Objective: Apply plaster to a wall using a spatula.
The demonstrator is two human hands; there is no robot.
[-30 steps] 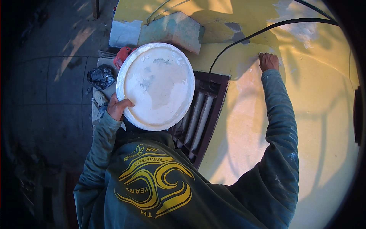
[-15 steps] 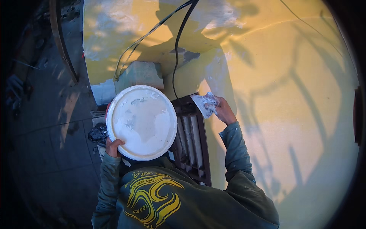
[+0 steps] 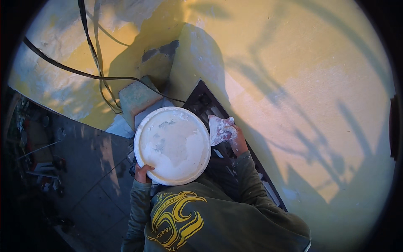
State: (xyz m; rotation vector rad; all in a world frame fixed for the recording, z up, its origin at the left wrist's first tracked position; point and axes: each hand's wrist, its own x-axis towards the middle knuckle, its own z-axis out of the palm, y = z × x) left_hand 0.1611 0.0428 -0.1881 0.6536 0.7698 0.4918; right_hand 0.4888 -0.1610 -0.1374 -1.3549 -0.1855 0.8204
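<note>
A round white bucket lid (image 3: 174,145) faces up in front of me, with patches of white paste spread over it. My left hand (image 3: 143,173) grips its lower left rim, the thumb lying on top and the fingers mostly hidden underneath. In my right hand (image 3: 238,142) is a putty scraper (image 3: 218,129), its blade smeared with white paste. The blade's left edge is at the lid's right rim; whether the two touch I cannot tell. My fingers close around the paste-covered scraper, hiding part of it.
Beyond the lid, a yellow wall (image 3: 289,80) with whitish patches meets another face at a corner. A dark slatted frame (image 3: 204,97) leans along the wall at right. Black cables (image 3: 121,78) hang past a greenish block (image 3: 138,98). Grey paving (image 3: 94,197) lies lower left.
My right hand has brought the scraper down from beside the wall to the lid's right rim. The whole view has turned, so the cables and wall corner appear further left.
</note>
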